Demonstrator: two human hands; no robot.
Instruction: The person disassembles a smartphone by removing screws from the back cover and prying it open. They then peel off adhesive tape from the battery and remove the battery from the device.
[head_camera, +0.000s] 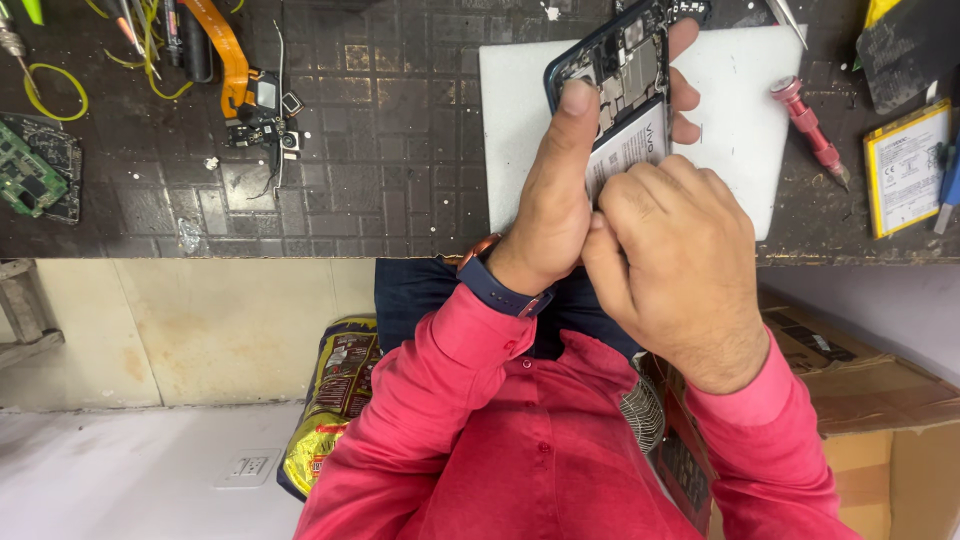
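Over the table's (380, 130) near edge, the opened phone (618, 75) sits in the left hand (555, 200), thumb pressed on its frame. Back cover already off, battery (630, 148) still seated; right hand (675, 260) pinches at the battery's lower end.

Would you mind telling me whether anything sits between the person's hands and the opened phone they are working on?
Nothing visible does. The left hand grips the opened phone directly, thumb on its edge, and the right hand presses on the battery.
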